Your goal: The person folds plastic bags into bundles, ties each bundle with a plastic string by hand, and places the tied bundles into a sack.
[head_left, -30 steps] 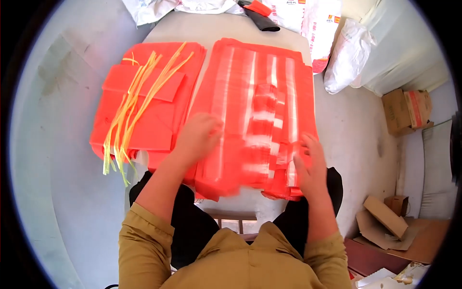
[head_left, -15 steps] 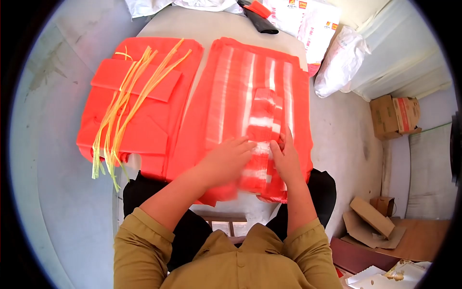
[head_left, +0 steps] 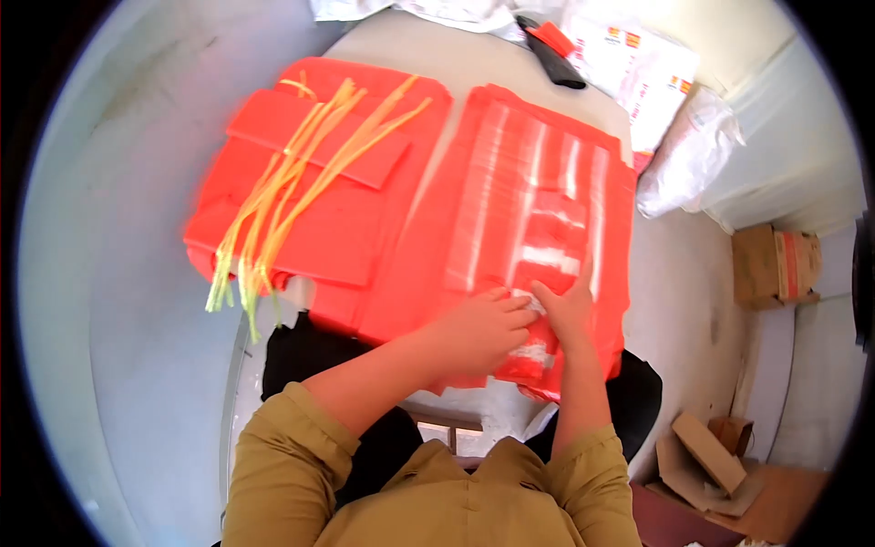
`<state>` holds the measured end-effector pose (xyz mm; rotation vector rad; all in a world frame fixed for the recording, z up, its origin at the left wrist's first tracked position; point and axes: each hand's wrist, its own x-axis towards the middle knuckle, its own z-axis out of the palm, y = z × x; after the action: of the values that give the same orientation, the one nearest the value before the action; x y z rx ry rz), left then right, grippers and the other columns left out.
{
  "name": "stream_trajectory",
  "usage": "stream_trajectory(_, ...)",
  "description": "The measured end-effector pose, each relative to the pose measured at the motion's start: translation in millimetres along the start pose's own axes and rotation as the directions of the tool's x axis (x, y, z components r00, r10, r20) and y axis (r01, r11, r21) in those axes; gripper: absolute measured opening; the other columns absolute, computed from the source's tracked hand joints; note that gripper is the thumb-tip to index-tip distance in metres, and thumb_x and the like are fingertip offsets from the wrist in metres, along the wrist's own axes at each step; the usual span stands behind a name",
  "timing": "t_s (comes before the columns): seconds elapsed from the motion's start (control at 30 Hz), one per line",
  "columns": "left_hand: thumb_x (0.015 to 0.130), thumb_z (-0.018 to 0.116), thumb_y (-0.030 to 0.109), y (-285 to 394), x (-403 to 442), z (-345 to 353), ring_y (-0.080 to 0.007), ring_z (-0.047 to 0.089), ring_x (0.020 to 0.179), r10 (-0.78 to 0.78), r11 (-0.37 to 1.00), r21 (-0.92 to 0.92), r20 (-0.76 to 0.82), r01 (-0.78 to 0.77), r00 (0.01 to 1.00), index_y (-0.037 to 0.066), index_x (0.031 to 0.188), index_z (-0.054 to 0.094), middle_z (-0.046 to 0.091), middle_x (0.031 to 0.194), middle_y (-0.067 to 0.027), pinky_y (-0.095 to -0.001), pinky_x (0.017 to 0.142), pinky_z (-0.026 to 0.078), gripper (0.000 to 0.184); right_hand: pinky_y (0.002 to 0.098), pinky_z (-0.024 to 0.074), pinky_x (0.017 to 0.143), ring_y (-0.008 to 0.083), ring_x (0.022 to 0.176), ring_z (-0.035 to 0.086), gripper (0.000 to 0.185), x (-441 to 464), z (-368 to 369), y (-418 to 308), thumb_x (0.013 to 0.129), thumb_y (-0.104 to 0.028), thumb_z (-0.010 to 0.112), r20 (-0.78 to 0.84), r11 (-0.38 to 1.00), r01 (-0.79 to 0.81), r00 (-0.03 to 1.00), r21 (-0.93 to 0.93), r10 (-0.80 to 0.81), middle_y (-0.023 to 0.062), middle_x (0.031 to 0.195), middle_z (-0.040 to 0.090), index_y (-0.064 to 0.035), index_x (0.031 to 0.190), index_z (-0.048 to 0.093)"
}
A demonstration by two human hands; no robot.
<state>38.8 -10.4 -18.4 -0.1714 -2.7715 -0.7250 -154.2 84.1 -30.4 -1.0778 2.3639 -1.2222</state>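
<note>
A narrow folded red plastic bag (head_left: 556,232) with shiny white-looking bands lies lengthwise on a flat stack of red plastic bags (head_left: 492,173). My left hand (head_left: 488,330) is at the near part of the folded bag, fingers bent over its left side and closed on the plastic. On its right side rests my right hand (head_left: 569,314), thumb spread from the fingers, which stretch forward along the edge. The undersides of both hands are hidden. To the left, yellow plastic ties (head_left: 292,182) lie across another pile of folded red bags (head_left: 342,232).
The bags lie on a pale tabletop (head_left: 415,41) above my knees. At its far edge are a black-and-red object (head_left: 556,55) and printed white sacks (head_left: 638,73). Cardboard boxes (head_left: 761,264) stand on the right, with opened cardboard (head_left: 697,465) lower down.
The view has shifted, so the table contents appear farther right and slightly tilted. My left hand, blurred beside the plastic before, has moved onto the folded bag, nearer my right hand.
</note>
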Motion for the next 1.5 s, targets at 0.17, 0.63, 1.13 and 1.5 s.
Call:
stream_trajectory(0.17,0.082,0.067,0.015,-2,-3,-2,-0.0266,0.06,0.115,0.098,0.99,0.117,-0.168,-0.079,0.981,0.007,0.092,0.071,0.066,0.113,-0.0104,-0.045,0.101,0.046,0.014,0.04,0.0469,0.11,0.0339,0.139,0.05,0.109,-8,-9,-55,0.076,-0.011,0.082,0.098,0.98,-0.159,0.984,0.119,0.148,0.0247,0.153,0.047,-0.0025,0.164,0.018)
stream_trajectory(0.63,0.09,0.067,0.019,-124,-132,-107,-0.0313,0.061,0.107,-0.598,0.286,0.213,-0.722,0.934,0.348,0.005,0.105,0.068,0.066,0.108,-0.0126,-0.0434,0.096,0.05,0.021,0.0396,0.0458,0.11,0.0296,0.137,0.049,0.108,-1,-9,-21,0.077,-0.001,0.077,0.025,0.954,-0.092,0.996,0.287,0.088,0.0176,0.157,0.04,-0.0075,0.165,0.016)
stream_trajectory(1.13,0.088,0.075,0.026,-129,-145,-132,-0.0301,0.065,0.101,-0.665,0.201,0.07,-0.723,0.977,0.188,0.008,0.092,0.078,0.07,0.098,-0.0095,-0.0415,0.087,0.055,0.018,0.0416,0.0509,0.105,0.0297,0.13,0.054,0.092,-11,-32,-24,0.089,0.002,0.066,0.215,0.595,-0.368,0.925,0.714,0.313,0.0169,0.154,0.044,-0.0066,0.166,0.015)
stream_trajectory(1.5,0.096,0.068,0.01,-113,-83,-113,-0.0167,0.07,0.083,-0.911,-0.024,-0.997,-0.01,-0.077,0.412,0.002,0.107,0.066,0.071,0.093,-0.0058,-0.0317,0.071,0.057,0.013,0.0431,0.0529,0.103,0.0281,0.122,0.062,0.051,-25,-38,-60,0.1,-0.019,0.063,0.421,0.154,-0.511,0.817,0.846,0.394,0.0135,0.136,0.062,-0.003,0.146,0.05)
